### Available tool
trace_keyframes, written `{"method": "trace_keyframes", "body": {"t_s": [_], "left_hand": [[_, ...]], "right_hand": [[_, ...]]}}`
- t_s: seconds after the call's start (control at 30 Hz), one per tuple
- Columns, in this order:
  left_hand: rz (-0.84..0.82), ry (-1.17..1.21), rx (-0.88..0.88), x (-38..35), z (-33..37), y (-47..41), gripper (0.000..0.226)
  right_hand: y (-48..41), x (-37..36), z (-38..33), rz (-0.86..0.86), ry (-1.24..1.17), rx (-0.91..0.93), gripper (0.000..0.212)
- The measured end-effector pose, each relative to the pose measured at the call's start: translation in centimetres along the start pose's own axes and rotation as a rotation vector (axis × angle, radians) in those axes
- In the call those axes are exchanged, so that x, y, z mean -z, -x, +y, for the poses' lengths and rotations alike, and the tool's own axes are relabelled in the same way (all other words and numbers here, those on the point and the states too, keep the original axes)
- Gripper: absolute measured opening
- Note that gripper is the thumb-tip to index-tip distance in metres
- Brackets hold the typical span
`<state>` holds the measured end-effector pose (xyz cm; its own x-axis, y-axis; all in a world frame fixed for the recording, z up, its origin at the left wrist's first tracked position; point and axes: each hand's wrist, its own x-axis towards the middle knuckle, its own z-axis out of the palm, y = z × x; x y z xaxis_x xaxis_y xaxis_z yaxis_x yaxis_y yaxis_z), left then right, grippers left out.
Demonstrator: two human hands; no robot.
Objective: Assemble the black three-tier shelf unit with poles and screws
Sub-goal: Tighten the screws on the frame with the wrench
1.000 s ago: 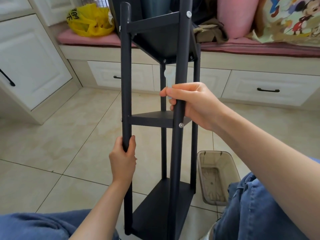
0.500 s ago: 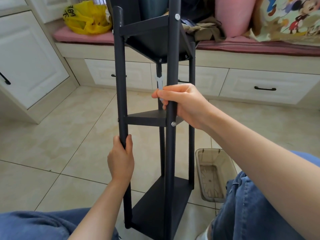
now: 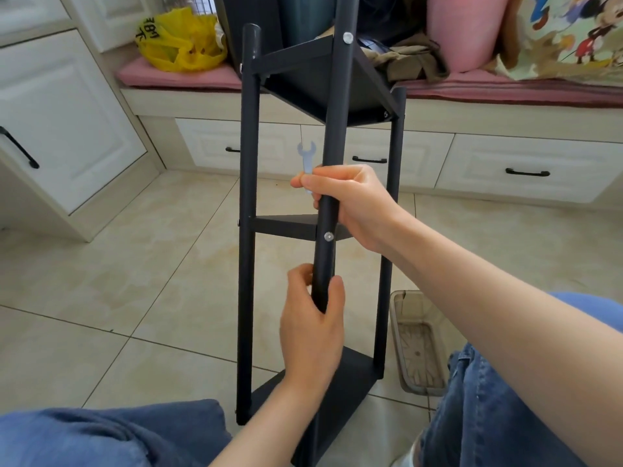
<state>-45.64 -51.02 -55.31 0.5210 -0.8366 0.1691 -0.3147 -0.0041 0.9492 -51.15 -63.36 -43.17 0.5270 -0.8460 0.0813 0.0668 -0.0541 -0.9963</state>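
Note:
The black three-tier shelf unit [image 3: 296,227] stands upright on the tiled floor between my knees, with top, middle and bottom shelves fixed to black poles. Silver screws [image 3: 328,236] show on the nearest pole [image 3: 332,136]. My right hand [image 3: 354,205] grips this pole just above the middle shelf and also pinches a small flat silver spanner [image 3: 306,156] that sticks up beside it. My left hand [image 3: 312,326] wraps the same pole below the middle shelf.
A clear plastic tray [image 3: 416,342] lies on the floor to the right of the shelf base. A window seat with white drawers [image 3: 526,166], pink cushions and a yellow bag [image 3: 178,45] runs behind. My jeans-clad knees flank the unit.
My left hand has left the left pole and now holds the near centre pole below the middle shelf. The right hand kept its grip; the spanner now shows more.

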Motion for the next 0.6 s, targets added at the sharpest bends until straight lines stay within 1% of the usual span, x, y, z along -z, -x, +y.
{"method": "trace_keyframes", "body": {"t_s": [0.03, 0.1, 0.2, 0.3, 0.37, 0.43, 0.5, 0.53, 0.6], "left_hand": [[-0.03, 0.006, 0.044, -0.2, -0.4, 0.1, 0.035], [-0.024, -0.025, 0.077, -0.3, -1.2, -0.1, 0.034], [0.038, -0.069, 0.037, -0.2, -1.8, -0.7, 0.032], [0.068, -0.038, 0.038, -0.2, -2.0, -1.1, 0.034], [0.088, -0.026, 0.032, -0.1, -2.2, -1.3, 0.03], [0.101, -0.017, 0.018, -0.1, -2.2, -1.5, 0.027], [0.114, -0.005, 0.005, 0.0, -2.4, -1.7, 0.024], [0.123, 0.002, 0.002, 0.1, -2.5, -1.8, 0.023], [0.136, 0.01, -0.011, 0.5, -2.7, -2.3, 0.023]], "right_hand": [[0.0, -0.1, 0.0, 0.01, 0.004, 0.009, 0.017], [0.0, -0.2, 0.2, 0.026, 0.019, 0.027, 0.02], [-0.2, -0.4, 0.3, 0.015, 0.055, 0.037, 0.013], [-0.5, -0.2, 0.2, 0.022, 0.153, 0.031, 0.011], [-0.5, 0.0, 0.2, 0.094, 0.231, 0.054, 0.007], [-0.1, 0.3, 0.3, 0.218, 0.304, 0.111, 0.008], [0.5, 0.7, 0.9, 0.336, 0.31, 0.159, 0.013], [1.0, 0.8, 1.2, 0.378, 0.3, 0.17, 0.012], [1.8, 1.0, 2.1, 0.417, 0.318, 0.172, 0.011]]}}
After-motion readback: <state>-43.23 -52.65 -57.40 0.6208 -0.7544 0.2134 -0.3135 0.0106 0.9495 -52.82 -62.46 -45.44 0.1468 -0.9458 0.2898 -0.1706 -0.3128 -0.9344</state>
